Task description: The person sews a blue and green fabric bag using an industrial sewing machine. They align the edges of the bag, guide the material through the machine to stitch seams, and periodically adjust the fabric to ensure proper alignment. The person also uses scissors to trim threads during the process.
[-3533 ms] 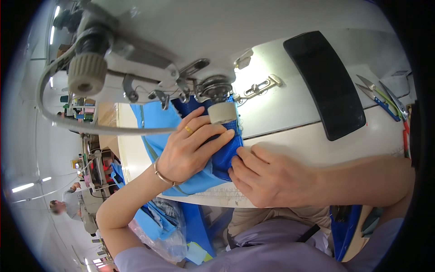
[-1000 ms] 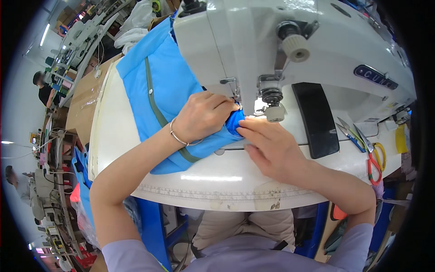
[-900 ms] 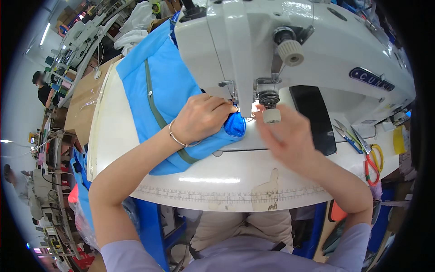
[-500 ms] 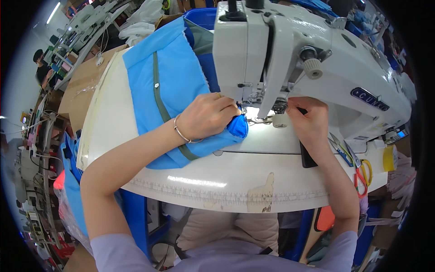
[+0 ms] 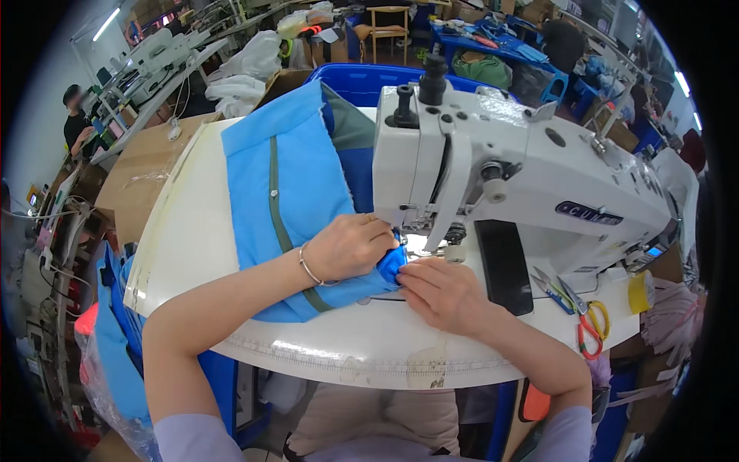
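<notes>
A light blue fabric piece point(image 5: 308, 181) with a grey-green stripe lies on the white table, left of a white sewing machine point(image 5: 408, 173). My left hand point(image 5: 346, 250), a bangle at its wrist, pinches the fabric close to the needle area. Bunched there is a shinier, darker blue part point(image 5: 392, 264) of the cloth. From the right, my right hand point(image 5: 440, 291) has its fingers together on the edge of this darker part, just in front of the lit presser foot. The needle itself is hard to make out behind my fingers and the machine head.
A black flat object point(image 5: 504, 266) lies under the machine arm. To its right are small scissors point(image 5: 558, 292), red-and-yellow-handled scissors point(image 5: 591, 331) and a yellow spool point(image 5: 640, 292). Behind the machine stands a blue crate point(image 5: 354, 77). A person point(image 5: 77, 123) sits far left.
My right hand has moved left and nearer, from beside the machine's needle area onto the darker blue cloth. My left hand stays on the fabric. The view has tilted up, showing more background.
</notes>
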Demonstrator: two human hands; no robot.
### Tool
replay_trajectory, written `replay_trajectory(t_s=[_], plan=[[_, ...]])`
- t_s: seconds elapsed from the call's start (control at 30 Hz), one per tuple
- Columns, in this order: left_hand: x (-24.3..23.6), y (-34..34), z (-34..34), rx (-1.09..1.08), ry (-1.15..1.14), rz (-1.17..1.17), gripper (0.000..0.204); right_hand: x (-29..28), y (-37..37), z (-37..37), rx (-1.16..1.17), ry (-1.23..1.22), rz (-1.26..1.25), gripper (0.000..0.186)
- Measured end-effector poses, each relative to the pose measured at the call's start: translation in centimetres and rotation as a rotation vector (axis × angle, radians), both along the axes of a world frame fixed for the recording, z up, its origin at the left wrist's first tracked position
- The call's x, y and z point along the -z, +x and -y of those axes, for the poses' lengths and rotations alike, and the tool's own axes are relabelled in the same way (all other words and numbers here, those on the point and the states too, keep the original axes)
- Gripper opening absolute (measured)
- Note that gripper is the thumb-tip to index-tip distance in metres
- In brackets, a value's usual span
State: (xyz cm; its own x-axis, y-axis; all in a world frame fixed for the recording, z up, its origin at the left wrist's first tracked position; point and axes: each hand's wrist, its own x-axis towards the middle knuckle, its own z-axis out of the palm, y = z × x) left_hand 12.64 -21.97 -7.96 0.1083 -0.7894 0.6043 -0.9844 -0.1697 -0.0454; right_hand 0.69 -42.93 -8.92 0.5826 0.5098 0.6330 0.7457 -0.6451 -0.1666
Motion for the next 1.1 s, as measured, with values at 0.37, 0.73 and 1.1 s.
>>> replay_trajectory(t_s=[0.37, 0.73, 1.1], plan=[[0.3, 0.4, -0.2, -0.009, -0.049, -0.045, 0.008, 0.2, 0.5, -0.2, -0.002, 0.038, -0.003, 0.017], [1.4, 0.4, 0.4, -0.055, -0.112, -0.063, 0.009, -0.3, 0.0, -0.2, 0.029, -0.017, 0.010, 0.026], [-0.1, -7.7, -8.9, -0.168, -0.118, -0.204, 0.019, -0.4, 0.1, -0.6, 0.010, -0.083, -0.005, 0.030]])
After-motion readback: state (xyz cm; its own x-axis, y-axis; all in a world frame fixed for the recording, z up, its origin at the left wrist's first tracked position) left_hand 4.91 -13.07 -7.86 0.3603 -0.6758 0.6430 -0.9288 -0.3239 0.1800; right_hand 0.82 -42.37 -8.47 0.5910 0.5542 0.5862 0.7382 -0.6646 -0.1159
